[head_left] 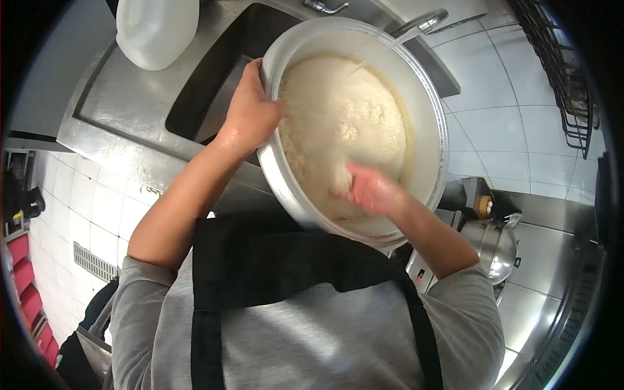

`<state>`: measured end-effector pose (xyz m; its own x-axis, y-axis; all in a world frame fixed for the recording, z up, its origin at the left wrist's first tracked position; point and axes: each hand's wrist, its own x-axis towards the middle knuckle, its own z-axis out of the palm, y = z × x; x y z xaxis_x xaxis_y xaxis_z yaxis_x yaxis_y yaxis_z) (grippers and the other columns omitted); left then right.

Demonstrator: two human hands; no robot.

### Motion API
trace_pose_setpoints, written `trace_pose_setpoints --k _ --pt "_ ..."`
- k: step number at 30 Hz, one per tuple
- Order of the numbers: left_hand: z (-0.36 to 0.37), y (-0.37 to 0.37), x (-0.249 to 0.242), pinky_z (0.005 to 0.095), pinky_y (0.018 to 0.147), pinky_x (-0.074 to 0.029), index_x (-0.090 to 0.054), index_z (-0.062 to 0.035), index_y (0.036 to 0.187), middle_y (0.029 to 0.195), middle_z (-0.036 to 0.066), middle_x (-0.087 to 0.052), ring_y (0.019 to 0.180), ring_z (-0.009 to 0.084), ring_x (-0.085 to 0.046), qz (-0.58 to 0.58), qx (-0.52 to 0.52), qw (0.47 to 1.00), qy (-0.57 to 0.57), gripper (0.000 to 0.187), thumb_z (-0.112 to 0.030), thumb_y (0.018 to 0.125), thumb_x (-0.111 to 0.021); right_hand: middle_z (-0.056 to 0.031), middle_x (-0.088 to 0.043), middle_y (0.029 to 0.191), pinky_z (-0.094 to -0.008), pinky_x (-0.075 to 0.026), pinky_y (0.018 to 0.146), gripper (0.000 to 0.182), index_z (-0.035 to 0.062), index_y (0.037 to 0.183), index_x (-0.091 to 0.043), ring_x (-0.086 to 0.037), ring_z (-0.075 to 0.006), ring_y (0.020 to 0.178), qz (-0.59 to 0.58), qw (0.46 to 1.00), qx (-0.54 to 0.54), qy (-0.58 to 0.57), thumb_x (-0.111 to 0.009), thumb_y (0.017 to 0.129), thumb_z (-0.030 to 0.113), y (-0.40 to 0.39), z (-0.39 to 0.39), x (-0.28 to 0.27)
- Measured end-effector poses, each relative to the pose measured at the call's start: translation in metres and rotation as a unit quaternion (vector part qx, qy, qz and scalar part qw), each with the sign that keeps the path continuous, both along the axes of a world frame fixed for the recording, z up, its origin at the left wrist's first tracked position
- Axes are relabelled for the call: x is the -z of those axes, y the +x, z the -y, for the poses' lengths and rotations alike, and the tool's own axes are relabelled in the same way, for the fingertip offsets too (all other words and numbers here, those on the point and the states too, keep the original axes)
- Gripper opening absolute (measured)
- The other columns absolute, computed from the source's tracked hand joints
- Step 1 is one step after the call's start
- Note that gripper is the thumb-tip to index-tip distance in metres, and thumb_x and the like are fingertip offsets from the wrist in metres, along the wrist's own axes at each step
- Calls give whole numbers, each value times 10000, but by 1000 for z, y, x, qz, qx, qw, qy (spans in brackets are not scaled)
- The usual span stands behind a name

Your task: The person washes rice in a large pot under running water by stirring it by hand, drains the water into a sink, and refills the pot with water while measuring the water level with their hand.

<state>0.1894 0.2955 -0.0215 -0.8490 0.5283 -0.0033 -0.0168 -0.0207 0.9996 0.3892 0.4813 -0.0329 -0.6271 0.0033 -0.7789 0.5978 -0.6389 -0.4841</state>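
A large silver metal pot point(429, 130) leans over the sink, tilted toward me. Inside it, pale rice point(377, 110) lies in cloudy water. My left hand point(253, 114) is closed on the pot's left rim, thumb over the inner side and fingers around the outside. Down in the near part of the pot, my right hand point(374, 188) is wet and a little smeared by motion, its fingers curled around some rice. From the faucet point(429, 23) at the back, a thin stream of water runs into the pot.
A dark sink basin point(214, 78) shows left of the pot, within a steel counter point(117, 97). A white plastic jug point(156, 32) stands on the counter. To the right are a lidded steel pot point(494, 250) and a black wire rack point(552, 58) by the tiled wall.
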Motion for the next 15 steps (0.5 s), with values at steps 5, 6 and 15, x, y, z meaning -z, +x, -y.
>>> trace_pose_setpoints --k 5,6,15 --pt "2 -2 0 303 983 -351 -282 59 1327 1203 194 -484 1118 251 -481 -14 13 1000 -23 747 24 634 -559 -92 -574 1019 -387 -494 838 353 36 1194 -470 -585 -248 976 -141 941 138 275 -524 913 242 -98 -47 -11" --pt "3 -2 -1 305 987 -347 -276 58 1329 1209 195 -477 1125 252 -475 -17 20 999 -23 749 24 637 -558 -101 -588 1009 -384 -480 835 318 38 1183 -496 -582 -233 957 -162 908 136 362 -491 928 228 -116 -71 5" --pt "3 -4 5 321 1019 -317 -206 84 1342 1262 240 -434 1190 296 -436 -47 43 998 11 797 -2 646 -584 -145 -660 803 -397 -482 725 312 56 896 -665 -630 -275 767 -214 697 -259 634 -642 742 326 -222 -49 56"
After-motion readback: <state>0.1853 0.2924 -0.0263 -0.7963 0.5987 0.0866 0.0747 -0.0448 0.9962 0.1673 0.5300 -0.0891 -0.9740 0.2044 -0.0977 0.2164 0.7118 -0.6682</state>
